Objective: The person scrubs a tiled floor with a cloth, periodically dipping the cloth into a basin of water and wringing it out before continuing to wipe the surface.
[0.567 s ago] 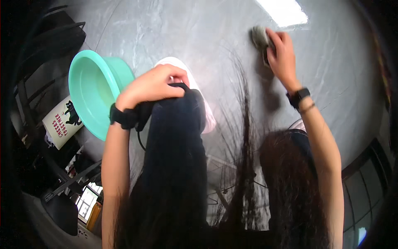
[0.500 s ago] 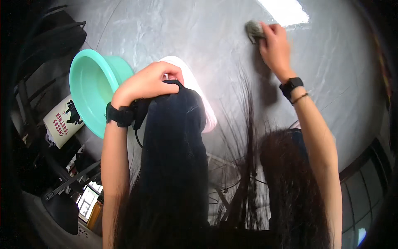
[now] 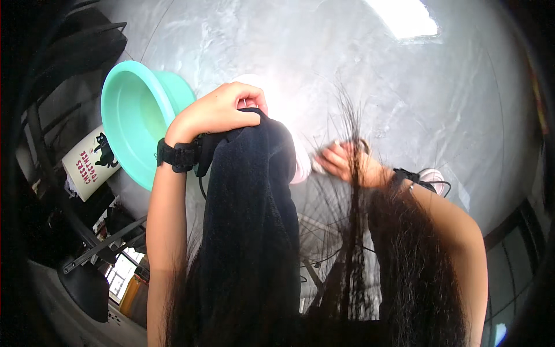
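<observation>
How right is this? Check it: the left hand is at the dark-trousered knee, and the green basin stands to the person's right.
The green basin stands to the person's left, not right, as the head view shows; the left hand is at the dark-trousered knee.

The bkgd is mostly taken up by a glossy grey flr [image 3: 277,46], marbled w/ paler streaks & crossed by thin seams at upper L & R. A bright wht rect. reflection [image 3: 404,17] is seen nr the top, R of ctr. The L side is lined w/ blk furniture [image 3: 87,52], incl. bars; below, a bright gridded pane [image 3: 120,280] is seen. At lower R, a dk-framed, gridded panel [image 3: 511,257] is partly shown.
</observation>
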